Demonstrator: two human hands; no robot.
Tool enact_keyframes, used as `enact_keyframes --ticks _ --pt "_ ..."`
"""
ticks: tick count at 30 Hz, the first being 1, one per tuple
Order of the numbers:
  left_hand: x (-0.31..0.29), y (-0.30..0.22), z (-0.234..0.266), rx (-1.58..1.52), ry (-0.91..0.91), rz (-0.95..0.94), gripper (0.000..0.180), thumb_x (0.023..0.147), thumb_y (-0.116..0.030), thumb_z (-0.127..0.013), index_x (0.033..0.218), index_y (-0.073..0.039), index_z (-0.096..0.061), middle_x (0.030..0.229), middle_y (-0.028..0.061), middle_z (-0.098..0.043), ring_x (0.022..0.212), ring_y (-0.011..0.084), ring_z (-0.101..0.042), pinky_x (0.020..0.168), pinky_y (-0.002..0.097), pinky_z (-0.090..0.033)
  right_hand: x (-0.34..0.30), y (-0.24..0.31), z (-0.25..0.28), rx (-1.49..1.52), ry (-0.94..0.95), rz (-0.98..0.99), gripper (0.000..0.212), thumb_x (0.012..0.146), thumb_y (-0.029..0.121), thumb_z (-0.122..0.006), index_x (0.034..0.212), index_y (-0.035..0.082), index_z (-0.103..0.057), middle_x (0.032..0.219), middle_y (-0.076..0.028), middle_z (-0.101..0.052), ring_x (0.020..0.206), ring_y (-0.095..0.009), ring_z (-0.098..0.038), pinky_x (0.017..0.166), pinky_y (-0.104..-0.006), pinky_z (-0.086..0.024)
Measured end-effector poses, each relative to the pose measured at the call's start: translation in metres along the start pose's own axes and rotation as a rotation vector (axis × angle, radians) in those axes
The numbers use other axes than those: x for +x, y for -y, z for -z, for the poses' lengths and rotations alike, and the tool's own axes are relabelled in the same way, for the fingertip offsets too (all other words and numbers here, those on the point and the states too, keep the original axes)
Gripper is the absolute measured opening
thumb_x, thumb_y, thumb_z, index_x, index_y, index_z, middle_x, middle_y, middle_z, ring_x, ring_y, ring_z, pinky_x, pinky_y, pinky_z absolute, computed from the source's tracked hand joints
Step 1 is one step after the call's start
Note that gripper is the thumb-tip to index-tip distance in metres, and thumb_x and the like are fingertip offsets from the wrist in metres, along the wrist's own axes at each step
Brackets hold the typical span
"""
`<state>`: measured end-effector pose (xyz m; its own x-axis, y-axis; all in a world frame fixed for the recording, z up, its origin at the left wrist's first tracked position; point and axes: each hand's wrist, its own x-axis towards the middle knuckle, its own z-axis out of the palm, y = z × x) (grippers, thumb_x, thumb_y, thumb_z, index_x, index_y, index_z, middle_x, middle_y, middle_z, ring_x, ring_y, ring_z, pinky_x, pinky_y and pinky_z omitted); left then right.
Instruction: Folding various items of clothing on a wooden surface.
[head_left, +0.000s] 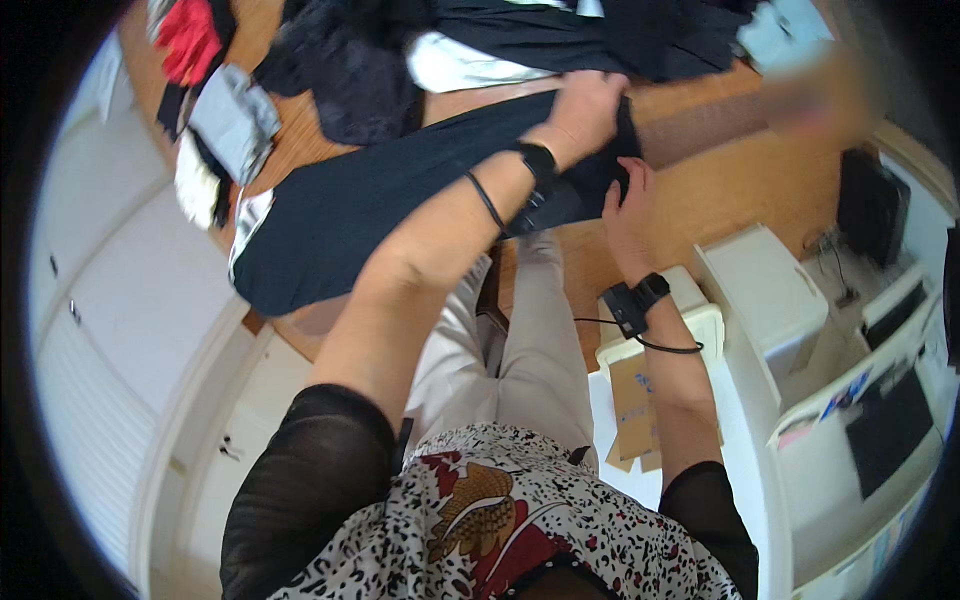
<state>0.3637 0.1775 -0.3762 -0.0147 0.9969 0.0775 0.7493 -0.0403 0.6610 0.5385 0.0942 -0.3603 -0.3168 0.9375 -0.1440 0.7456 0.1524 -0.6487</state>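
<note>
a wooden surface (705, 235) spreads from 9 o'clock over the top to 3 o'clock, with white cabinets (115, 260) beyond it at 9. across it lies the black cloth (370, 205), laid out long and fairly flat from 9 o'clock to 1, a white patch (250, 220) showing at its 9 o'clock end. past its far edge, a heap of dark clothes (540, 35) sits from 12 to 1, a white garment (465, 65) sticking out of it, and a black bundle (365, 95) lies at 11. a white drawer unit (765, 280) stands at 3, and nearer in, between 3 and 4, a cream bin (715, 330). pieces of cardboard (630, 400) lie toward 4 and 5. of the smaller clothes, a pale blue one (780, 35) is at 1 to 2, a grey one (230, 120) at 10, a red one (190, 45) just beyond that and a cream one (195, 180) just nearer. the left hand (585, 115), at 1 o'clock, has its fingers bent in and closed on the cloth's far corner. the right hand (630, 215), at 2, is at the cloth's end edge, thumb and forefinger parted; i cannot tell whether it pinches the fabric. a black watch (540, 165) is on the left wrist, a small black box (627, 308) on the right.
</note>
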Motion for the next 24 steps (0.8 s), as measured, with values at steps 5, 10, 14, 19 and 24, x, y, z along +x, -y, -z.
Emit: enact_keyframes --ticks 5,10,14,19,24 --pt "-0.083 0.006 0.048 -0.141 -0.026 0.137 0.029 0.068 0.008 -0.059 0.094 -0.004 -0.06 0.106 0.0157 -0.055 0.104 0.0368 -0.051 0.087 0.0435 -0.044 0.031 0.028 -0.019 -0.089 0.21 0.257 0.054 0.075 -0.002 -0.062 0.128 0.009 -0.056 0.126 -0.017 -0.05 0.115 -0.037 -0.047 0.101 -0.0458 -0.04" --pt "-0.155 0.091 0.119 0.266 0.06 0.35 0.042 0.069 0.003 -0.065 0.11 -0.008 -0.059 0.114 0.016 -0.053 0.109 0.0351 -0.052 0.091 0.0445 -0.043 0.067 0.017 -0.018 -0.185 0.156 0.21 0.064 0.076 -0.004 -0.061 0.135 0.02 -0.056 0.122 -0.013 -0.047 0.103 -0.03 -0.046 0.097 -0.0408 -0.04" --pt "-0.185 0.161 0.169 0.162 0.234 0.322 0.024 0.078 -0.015 -0.074 0.097 -0.004 -0.063 0.099 0.0125 -0.06 0.101 0.0337 -0.057 0.087 0.043 -0.047 0.077 0.007 -0.015 -0.29 0.12 0.17 0.063 0.076 -0.004 -0.062 0.132 0.023 -0.059 0.117 -0.013 -0.049 0.102 -0.029 -0.047 0.095 -0.0398 -0.041" --pt "-0.196 0.2 0.199 0.083 0.237 0.372 0.019 0.08 -0.015 -0.073 0.087 -0.001 -0.062 0.089 0.0156 -0.06 0.093 0.0364 -0.059 0.081 0.0449 -0.048 0.074 0.015 -0.016 -0.272 0.059 0.183 0.062 0.076 -0.005 -0.062 0.132 0.021 -0.059 0.113 -0.014 -0.05 0.105 -0.031 -0.048 0.097 -0.0409 -0.04" --pt "-0.202 0.186 0.198 0.396 -0.079 0.43 0.004 0.078 -0.006 -0.065 0.08 -0.004 -0.063 0.086 0.0155 -0.058 0.089 0.0364 -0.058 0.077 0.0459 -0.049 0.063 0.016 -0.016 -0.306 0.064 0.152 0.064 0.078 -0.001 -0.065 0.138 0.016 -0.051 0.121 -0.019 -0.052 0.115 -0.037 -0.048 0.102 -0.045 -0.037"
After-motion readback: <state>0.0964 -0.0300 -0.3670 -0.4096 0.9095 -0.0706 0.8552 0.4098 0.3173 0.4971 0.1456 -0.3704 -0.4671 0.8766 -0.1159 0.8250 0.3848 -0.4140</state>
